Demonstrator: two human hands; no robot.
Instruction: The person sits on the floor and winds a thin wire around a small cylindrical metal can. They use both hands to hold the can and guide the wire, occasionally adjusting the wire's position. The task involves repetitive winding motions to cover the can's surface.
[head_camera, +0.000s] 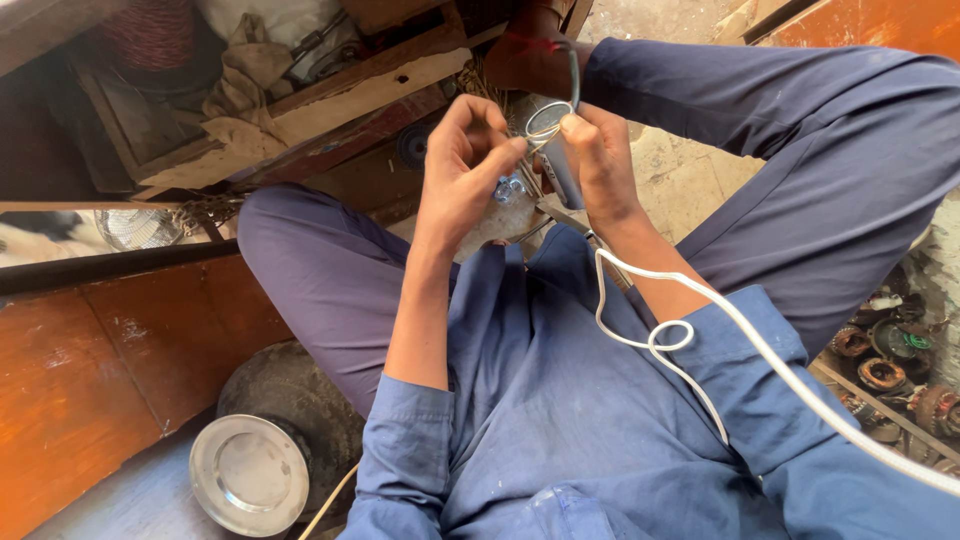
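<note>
- Nearest the camera, a white cord (700, 300) runs over the right blue sleeve (760, 400) and loops once near the forearm.
- Down low on the left, a round metal lid (248, 474) lies against a dark tyre (300, 400).
- Left hand (462, 165) is up between the knees, fingers curled, thumb and forefinger pinched on the grey wire (548, 118).
- Right hand (598, 155) meets it, fingertips pressed on the same wire, which coils into a small loop just above both hands.
- Farther off, a wooden crate (330, 95) holds a crumpled rag (245, 80).
- Far right, rusty motor parts (890, 370) lie in a heap.
</note>
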